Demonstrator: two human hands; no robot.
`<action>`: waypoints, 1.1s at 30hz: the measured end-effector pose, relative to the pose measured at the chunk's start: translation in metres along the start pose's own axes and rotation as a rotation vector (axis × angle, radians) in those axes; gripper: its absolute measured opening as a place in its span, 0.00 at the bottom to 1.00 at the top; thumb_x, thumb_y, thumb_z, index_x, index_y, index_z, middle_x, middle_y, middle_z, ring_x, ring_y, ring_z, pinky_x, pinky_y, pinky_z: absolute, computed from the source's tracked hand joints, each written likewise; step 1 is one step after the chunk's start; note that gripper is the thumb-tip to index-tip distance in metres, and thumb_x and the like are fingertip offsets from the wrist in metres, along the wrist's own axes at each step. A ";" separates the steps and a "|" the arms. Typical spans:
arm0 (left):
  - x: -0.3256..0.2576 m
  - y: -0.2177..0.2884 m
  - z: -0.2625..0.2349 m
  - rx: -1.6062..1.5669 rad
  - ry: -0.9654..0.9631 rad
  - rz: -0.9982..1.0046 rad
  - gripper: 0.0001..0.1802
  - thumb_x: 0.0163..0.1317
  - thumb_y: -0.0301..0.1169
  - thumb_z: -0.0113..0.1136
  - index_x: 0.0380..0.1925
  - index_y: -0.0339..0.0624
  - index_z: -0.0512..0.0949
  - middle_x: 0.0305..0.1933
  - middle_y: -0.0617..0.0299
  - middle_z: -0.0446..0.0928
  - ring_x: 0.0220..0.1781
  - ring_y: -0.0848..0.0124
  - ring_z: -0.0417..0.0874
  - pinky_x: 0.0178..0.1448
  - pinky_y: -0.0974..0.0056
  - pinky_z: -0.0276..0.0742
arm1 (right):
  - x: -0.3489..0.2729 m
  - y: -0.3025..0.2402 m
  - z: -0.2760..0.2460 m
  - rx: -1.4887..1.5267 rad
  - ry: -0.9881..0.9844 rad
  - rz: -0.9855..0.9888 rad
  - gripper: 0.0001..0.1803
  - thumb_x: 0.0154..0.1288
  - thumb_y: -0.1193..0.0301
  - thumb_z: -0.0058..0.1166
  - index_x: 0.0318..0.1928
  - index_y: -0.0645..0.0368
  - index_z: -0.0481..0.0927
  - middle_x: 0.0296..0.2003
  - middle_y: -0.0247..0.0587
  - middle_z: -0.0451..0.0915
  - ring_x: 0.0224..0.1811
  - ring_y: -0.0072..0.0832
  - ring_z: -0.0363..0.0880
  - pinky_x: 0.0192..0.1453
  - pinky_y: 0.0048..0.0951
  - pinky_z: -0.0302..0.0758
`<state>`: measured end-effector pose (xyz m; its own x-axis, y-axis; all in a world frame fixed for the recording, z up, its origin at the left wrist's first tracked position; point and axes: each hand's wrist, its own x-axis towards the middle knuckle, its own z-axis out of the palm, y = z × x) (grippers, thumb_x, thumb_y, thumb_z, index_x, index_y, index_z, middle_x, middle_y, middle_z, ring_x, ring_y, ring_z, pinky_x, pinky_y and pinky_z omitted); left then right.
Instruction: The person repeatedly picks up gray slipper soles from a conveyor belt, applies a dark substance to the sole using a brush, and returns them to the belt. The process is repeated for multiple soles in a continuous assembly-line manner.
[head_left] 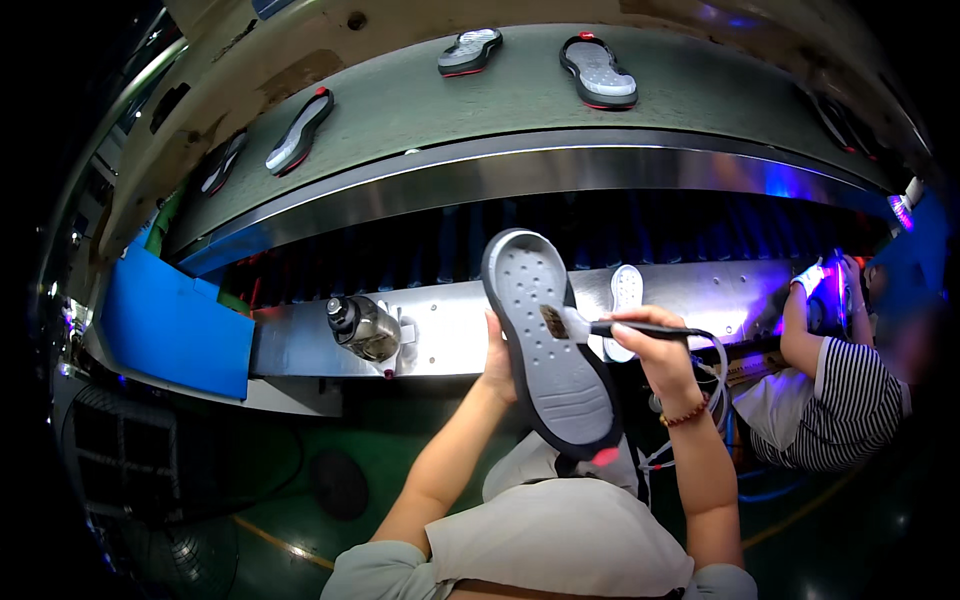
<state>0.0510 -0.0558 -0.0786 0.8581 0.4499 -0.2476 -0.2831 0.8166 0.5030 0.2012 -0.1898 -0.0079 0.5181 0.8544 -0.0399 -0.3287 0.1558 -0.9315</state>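
Note:
A grey shoe sole [568,395] with a black rim and a red tab at its lower end is held up in front of me, its dotted face toward the camera. My left hand [497,362] grips it by the left edge; most of the fingers are hidden behind the sole. Between the fingers of my right hand [655,352] is a black-handled brush [575,325], with a clear tube running from its handle end. The dark bristles lie against the sole's middle. Behind my right hand, a smaller white sole-shaped piece [627,285] lies on the metal ledge.
A clear bottle with a black top [365,328] stands on the metal ledge [455,318]. Beyond, a green conveyor belt [400,110] carries several soles. A blue panel [175,320] is at left. On the right, a co-worker in a striped sleeve [855,400] handles something under purple light.

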 end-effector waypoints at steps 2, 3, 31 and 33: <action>0.002 -0.013 0.008 -0.138 -0.098 -0.080 0.54 0.45 0.75 0.30 0.59 0.39 0.58 0.55 0.46 0.66 0.56 0.52 0.69 0.59 0.52 0.65 | 0.014 0.003 0.003 0.066 -0.026 0.033 0.09 0.52 0.80 0.56 0.37 0.68 0.78 0.31 0.43 0.80 0.30 0.21 0.78 0.39 0.17 0.74; 0.001 -0.018 0.012 -0.143 -0.108 -0.093 0.54 0.46 0.75 0.27 0.59 0.39 0.58 0.55 0.46 0.66 0.56 0.53 0.69 0.59 0.52 0.65 | 0.018 0.000 0.004 0.047 -0.012 0.064 0.09 0.52 0.80 0.57 0.36 0.68 0.78 0.31 0.42 0.80 0.31 0.21 0.78 0.39 0.17 0.74; -0.004 -0.020 0.069 0.017 -0.146 -0.087 0.47 0.53 0.70 0.16 0.60 0.46 0.57 0.56 0.55 0.66 0.56 0.64 0.70 0.60 0.58 0.66 | 0.004 -0.047 0.007 -0.517 -0.091 -0.191 0.08 0.48 0.78 0.58 0.32 0.65 0.80 0.26 0.39 0.80 0.27 0.19 0.76 0.30 0.17 0.71; -0.007 -0.015 0.076 0.056 -0.057 -0.053 0.49 0.51 0.72 0.17 0.61 0.47 0.55 0.57 0.52 0.65 0.58 0.61 0.69 0.61 0.57 0.65 | -0.006 -0.040 0.007 -0.595 -0.259 -0.353 0.08 0.47 0.77 0.58 0.32 0.64 0.80 0.28 0.40 0.80 0.30 0.22 0.77 0.35 0.20 0.72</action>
<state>0.0813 -0.0986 -0.0214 0.8947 0.3840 -0.2279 -0.2138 0.8165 0.5363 0.2056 -0.1982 0.0325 0.2867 0.9044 0.3161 0.3452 0.2103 -0.9147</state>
